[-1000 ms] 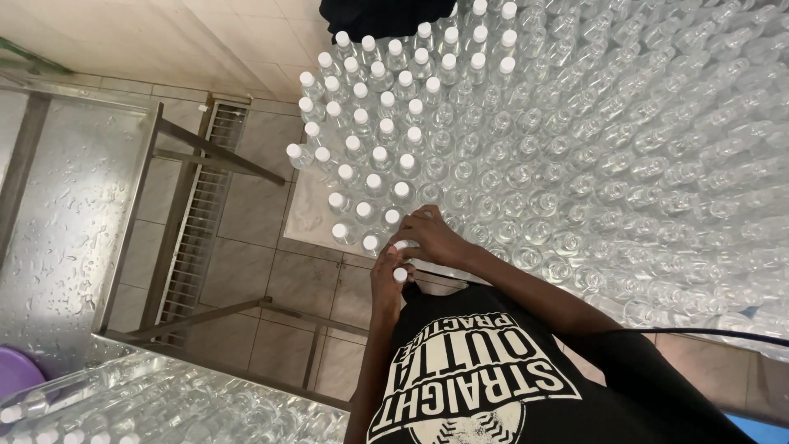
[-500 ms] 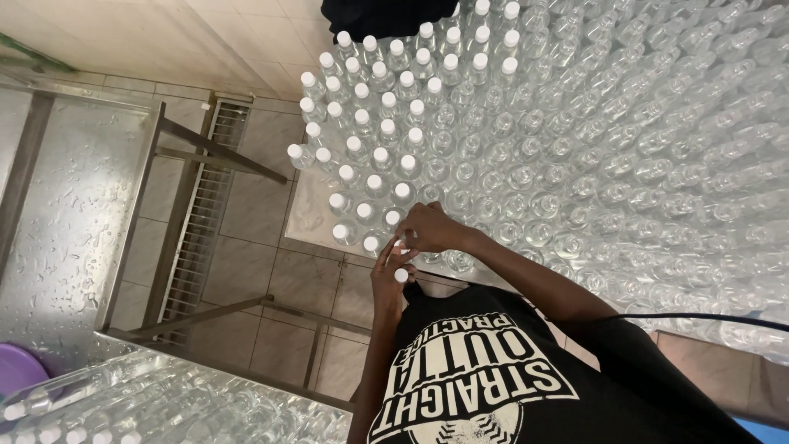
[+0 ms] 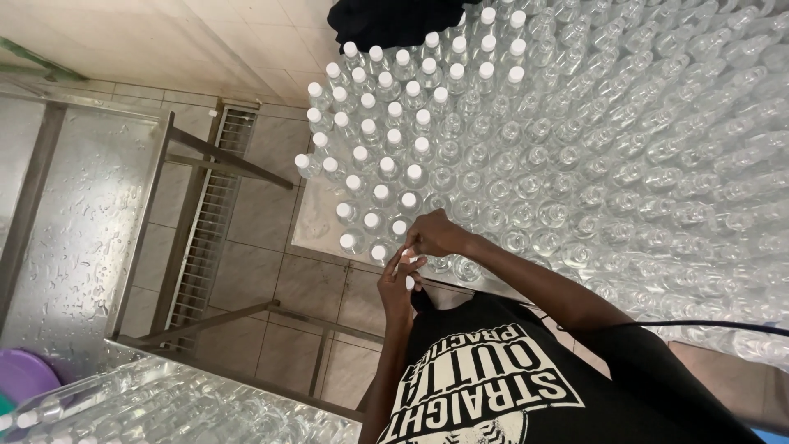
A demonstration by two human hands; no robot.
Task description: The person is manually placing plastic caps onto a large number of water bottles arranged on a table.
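while bent over packed clear bottles (image 3: 526, 156), right hand (image 3: 436, 234) pinching a white cap (image 3: 408, 256) at the table's near edge, left hand (image 3: 399, 284) fingers curled around another cap (image 3: 409, 283), capped rows (image 3: 370, 107) beyond

Right hand (image 3: 440, 236) shifted slightly from bottle (image 3: 408, 282) toward neighbouring bottles.

Packed clear bottles (image 3: 575, 164) crowd the table — room only along its near edge.

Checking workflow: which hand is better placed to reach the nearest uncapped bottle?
Probably the right hand: it is over the uncapped bottles, while the left hand sits back, holding a white cap.
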